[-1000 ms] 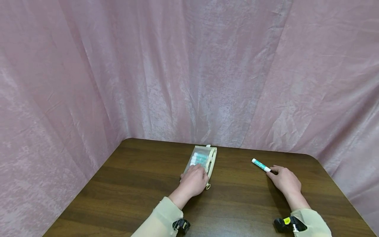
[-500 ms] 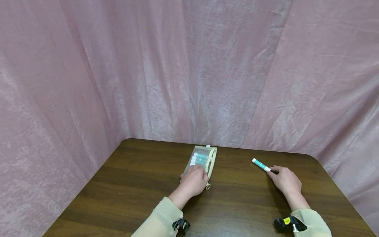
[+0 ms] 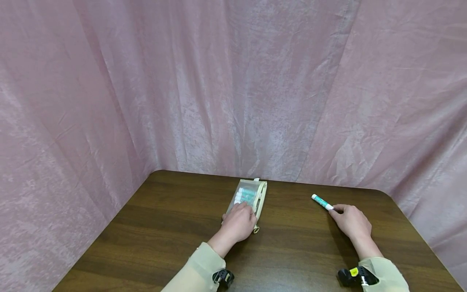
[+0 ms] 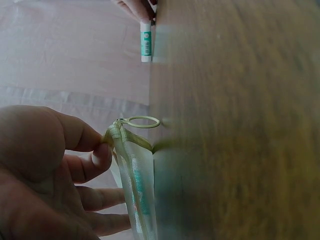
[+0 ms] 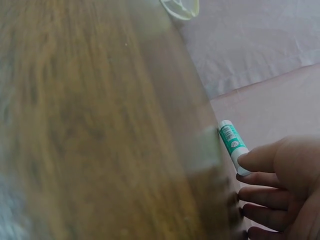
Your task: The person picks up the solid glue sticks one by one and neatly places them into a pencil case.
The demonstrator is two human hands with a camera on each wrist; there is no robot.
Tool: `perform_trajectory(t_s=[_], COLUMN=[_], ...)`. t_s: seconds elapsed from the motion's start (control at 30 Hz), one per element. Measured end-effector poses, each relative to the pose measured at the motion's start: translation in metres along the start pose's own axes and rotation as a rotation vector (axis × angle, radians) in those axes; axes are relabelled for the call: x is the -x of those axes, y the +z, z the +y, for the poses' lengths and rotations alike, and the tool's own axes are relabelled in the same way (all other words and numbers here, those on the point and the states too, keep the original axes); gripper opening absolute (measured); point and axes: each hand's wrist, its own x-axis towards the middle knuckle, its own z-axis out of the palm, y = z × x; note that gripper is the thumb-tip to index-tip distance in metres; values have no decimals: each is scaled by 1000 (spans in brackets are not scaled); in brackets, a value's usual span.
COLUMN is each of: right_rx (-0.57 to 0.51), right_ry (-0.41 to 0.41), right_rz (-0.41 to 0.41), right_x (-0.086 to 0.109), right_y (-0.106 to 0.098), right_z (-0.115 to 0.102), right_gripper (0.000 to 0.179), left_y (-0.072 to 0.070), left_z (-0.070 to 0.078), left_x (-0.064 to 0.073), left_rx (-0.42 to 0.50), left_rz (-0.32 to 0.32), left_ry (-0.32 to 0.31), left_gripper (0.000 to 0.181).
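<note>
A translucent zip pouch (image 3: 261, 200) with cream edging lies toward the back of the table, left of the right hand. Several green-and-white glue sticks (image 3: 246, 195) show through its mesh. My left hand (image 3: 238, 222) covers its near end; in the left wrist view the thumb and forefinger pinch the cream corner beside the ring pull (image 4: 143, 122). Off to the right, my right hand (image 3: 352, 221) pinches the white near end of another glue stick (image 3: 322, 202) between thumb and forefinger. That stick points away to the upper left, low over the wood.
The dark wooden table (image 3: 175, 211) has rounded back corners. Pink velvet curtain (image 3: 233, 89) hangs behind it and along the left side. Black wrist cameras (image 3: 223, 279) are strapped over both pale sleeves.
The far end of the glue stick in my right hand has shifted slightly to the right. The left hand and the pouch have stayed in place.
</note>
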Motion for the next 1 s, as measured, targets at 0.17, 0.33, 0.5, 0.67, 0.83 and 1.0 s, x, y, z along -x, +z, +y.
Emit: perform_trajectory(t_s=[0.17,0.33,0.5,0.67,0.83,1.0], right_rx=[-10,-13,-19,-27,-29,-28], right_ry=[6,5,3,-3,-5,-21], right_rz=[1,0,2,18,24,25], right_x=[1,1,1,1,3,5], right_y=[0,1,0,-1,-3,-3], right_z=[-1,-3,-4,-7,-12,-15], right_gripper=[48,49,48,47,47,48], left_y=[0,0,-1,-1,-1,-1], left_z=[0,0,0,1,1,1], left_x=[0,0,0,0,0,1], left_rx=[2,2,5,4,6,7], left_rz=[-1,-3,-8,-11,-13,-14], left_ry=[-3,-1,-5,-9,-8,-6], left_gripper=[27,27,26,25,26,26])
